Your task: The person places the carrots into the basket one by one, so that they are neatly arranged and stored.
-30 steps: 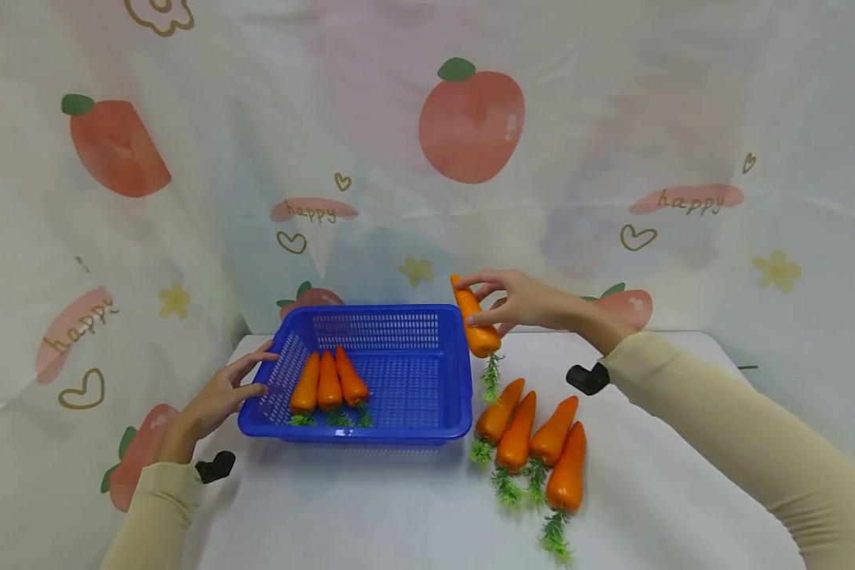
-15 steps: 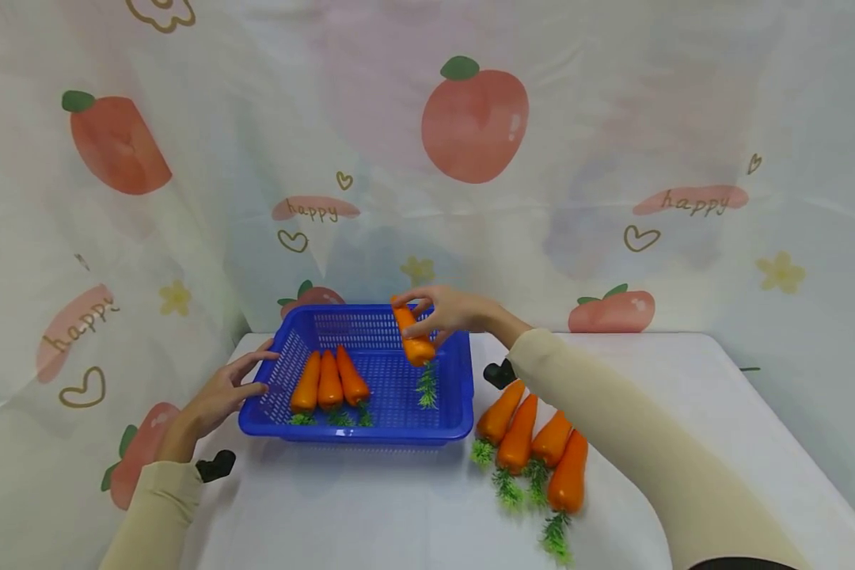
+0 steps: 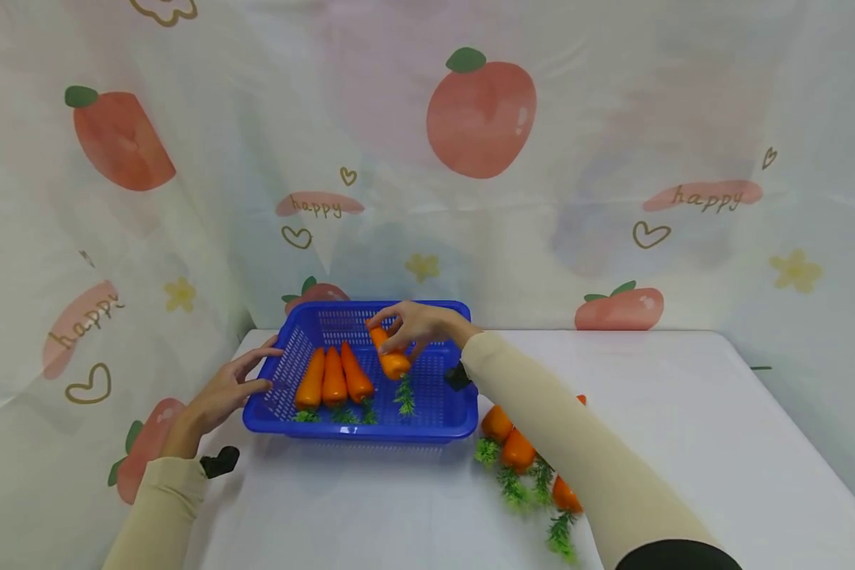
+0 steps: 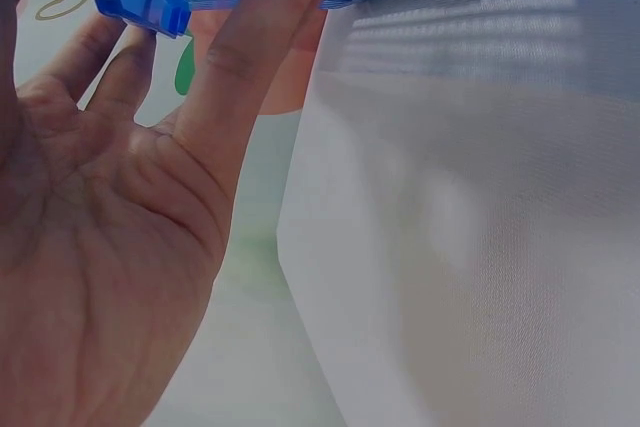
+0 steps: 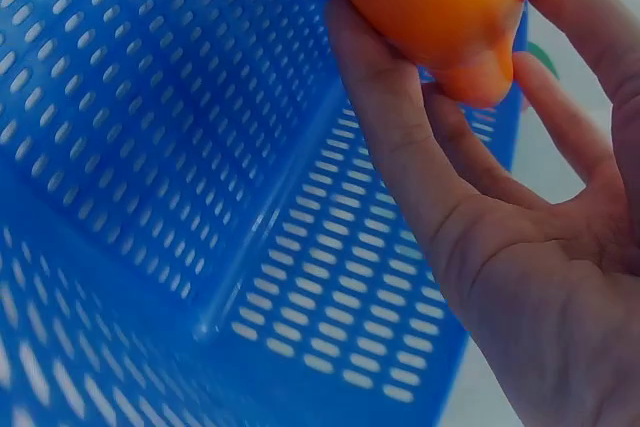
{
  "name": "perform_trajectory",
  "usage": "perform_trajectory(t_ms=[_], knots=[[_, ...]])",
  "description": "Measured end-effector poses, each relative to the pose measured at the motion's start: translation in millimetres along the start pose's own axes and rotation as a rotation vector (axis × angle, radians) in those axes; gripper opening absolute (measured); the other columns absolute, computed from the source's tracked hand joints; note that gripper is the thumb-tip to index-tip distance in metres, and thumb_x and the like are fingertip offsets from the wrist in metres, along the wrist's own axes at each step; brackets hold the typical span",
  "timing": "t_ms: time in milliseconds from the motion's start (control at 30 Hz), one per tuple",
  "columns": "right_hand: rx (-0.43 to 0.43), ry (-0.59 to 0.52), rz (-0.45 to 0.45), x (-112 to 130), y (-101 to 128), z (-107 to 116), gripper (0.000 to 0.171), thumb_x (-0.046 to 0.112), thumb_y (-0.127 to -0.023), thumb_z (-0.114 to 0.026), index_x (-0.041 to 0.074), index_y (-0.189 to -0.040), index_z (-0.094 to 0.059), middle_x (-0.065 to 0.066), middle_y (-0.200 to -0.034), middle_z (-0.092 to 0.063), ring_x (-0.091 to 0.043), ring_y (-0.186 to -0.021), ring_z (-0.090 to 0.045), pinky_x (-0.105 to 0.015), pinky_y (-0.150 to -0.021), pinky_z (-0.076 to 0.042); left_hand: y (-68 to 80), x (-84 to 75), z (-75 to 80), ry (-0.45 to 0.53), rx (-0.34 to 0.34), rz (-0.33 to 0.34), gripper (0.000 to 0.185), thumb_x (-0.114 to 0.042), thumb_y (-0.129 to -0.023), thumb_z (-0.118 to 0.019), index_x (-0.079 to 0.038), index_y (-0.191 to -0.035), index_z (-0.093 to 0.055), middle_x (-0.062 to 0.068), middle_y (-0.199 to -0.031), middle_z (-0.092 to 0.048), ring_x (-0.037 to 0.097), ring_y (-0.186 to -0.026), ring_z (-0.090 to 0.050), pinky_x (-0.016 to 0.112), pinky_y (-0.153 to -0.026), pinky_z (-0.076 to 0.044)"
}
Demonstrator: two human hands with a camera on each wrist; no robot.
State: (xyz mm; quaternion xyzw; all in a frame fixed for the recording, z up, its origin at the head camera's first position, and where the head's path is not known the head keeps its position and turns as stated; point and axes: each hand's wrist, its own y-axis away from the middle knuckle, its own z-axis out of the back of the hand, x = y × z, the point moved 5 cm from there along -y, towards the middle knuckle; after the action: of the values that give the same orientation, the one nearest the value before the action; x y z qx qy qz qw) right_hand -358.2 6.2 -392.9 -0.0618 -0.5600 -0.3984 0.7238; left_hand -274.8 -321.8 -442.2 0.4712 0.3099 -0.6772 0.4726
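Note:
A blue plastic basket [image 3: 359, 434] stands on the white table, and three orange carrots [image 3: 334, 378] with green tops lie side by side in its left half. My left hand [image 3: 221, 396] holds the basket's left rim, fingers and thumb reaching over it; in the left wrist view the fingers [image 4: 235, 57] meet the blue rim. Inside the basket, right of those carrots, my right hand [image 3: 416, 326] grips another carrot [image 3: 393, 364] by its sides, its green top hanging down. From the right wrist view, the carrot [image 5: 440, 7] sits between thumb and fingers above the slotted basket.
Several more carrots [image 3: 497, 425] lie on the table [image 3: 370, 514] right of the basket, partly hidden by the right sleeve [image 3: 563, 443]. Behind the table hangs a cloth backdrop [image 3: 370, 103] with printed fruit, close to the basket's back rim.
My right hand has carried the carrot leftward from beyond the basket's right edge and lowered it into the basket beside the three carrots. My left hand stays at the left rim.

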Motion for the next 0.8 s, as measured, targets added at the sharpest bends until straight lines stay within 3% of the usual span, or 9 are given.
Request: perform_trajectory(t_ms=[400,800], knots=[[0.055,-0.02,-0.067,-15,-35,-19,0.067,0.011,-0.092,-0.078,0.016,-0.153,-0.051,-0.023,-0.15,-0.048,-0.03,-0.112,-0.065,-0.046,-0.082,-0.062,-1.3,3.4,0.6,0.016,-0.001,0.006,0.055,-0.012,-0.102,-0.061,-0.009,-0.153,-0.043,0.002,-0.174,-0.007,0.05,-0.154,-0.005,0.068,-0.1,-0.047],[0.046,0.0,-0.107,-21,-48,-30,0.063,0.009,-0.092,-0.077,0.015,-0.151,-0.053,-0.021,-0.152,-0.046,-0.033,-0.115,-0.063,-0.049,-0.083,-0.061,-0.3,0.8,1.1,0.01,-0.002,0.008,0.057,-0.014,-0.101,-0.063,-0.008,-0.154,-0.042,0.003,-0.174,-0.007,0.05,-0.154,-0.004,0.07,-0.101,-0.043]])
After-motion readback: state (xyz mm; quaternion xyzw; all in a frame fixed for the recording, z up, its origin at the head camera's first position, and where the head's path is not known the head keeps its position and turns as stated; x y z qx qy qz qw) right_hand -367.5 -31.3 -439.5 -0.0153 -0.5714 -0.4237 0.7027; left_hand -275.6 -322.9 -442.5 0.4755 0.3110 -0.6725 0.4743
